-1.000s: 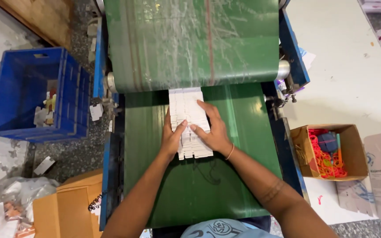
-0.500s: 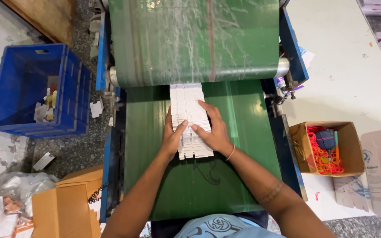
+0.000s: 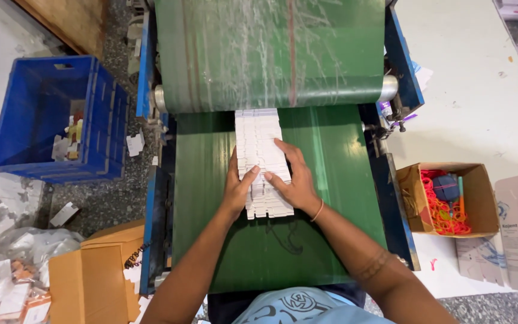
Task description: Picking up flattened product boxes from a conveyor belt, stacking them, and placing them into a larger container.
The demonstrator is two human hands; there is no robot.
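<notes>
Both hands press flat on a long row of white folded cards (image 3: 259, 157) that lies on the green belt (image 3: 331, 180). The left hand (image 3: 239, 186) has its fingers spread open on the left edge of the row, and its thumb reaches across the top. The right hand (image 3: 293, 180) lies open on the right side, with the fingers pointing toward the roller. Neither grip is closed around anything; the hands just push down and squeeze the row from both sides. The near end of the row pokes out below the hands, and the far end runs up under the wide green sheet (image 3: 271, 54) that hangs over a shiny metal roller (image 3: 388, 87). To do this well, I think the hands should stay level and push evenly from both sides, so the cards stay stacked in a straight line and none slide out or fan apart. The belt sits in a blue metal frame (image 3: 392, 198). On the right, on the floor, stands a small cardboard box (image 3: 412, 204) with orange and red rubber bands (image 3: 442, 210) inside. On the left is a blue plastic crate (image 3: 13, 126) with a few scraps in it, and flat brown cardboard (image 3: 91, 282) lies near the bottom left corner.
</notes>
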